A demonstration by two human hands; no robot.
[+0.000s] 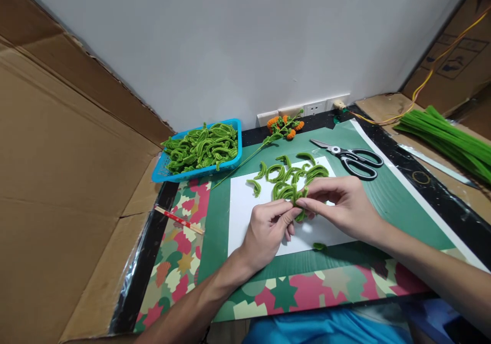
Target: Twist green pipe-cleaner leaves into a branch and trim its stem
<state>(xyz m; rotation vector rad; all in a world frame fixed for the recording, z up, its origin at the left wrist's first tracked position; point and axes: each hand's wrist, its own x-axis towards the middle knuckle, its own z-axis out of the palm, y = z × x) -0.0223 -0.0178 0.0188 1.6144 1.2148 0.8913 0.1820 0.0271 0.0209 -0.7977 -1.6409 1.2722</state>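
Observation:
My left hand (271,226) and my right hand (341,203) meet over a white sheet of paper (245,231). Between the fingertips of both is a green pipe cleaner piece (294,194), its short ends sticking up and down; its exact shape is partly hidden by the fingers. Just beyond the hands, curled green pipe cleaner pieces (274,172) lie loosely on the paper. One more short green piece (319,246) rests near the paper's front edge, below my right hand.
A blue basket (199,172) heaped with green pieces stands back left. An orange pipe cleaner flower (286,126) lies behind the paper, black-handled scissors (347,158) to the right. Long green pipe cleaners (447,142) lie far right, chopsticks (178,219) at left. Cardboard (65,180) walls the left side.

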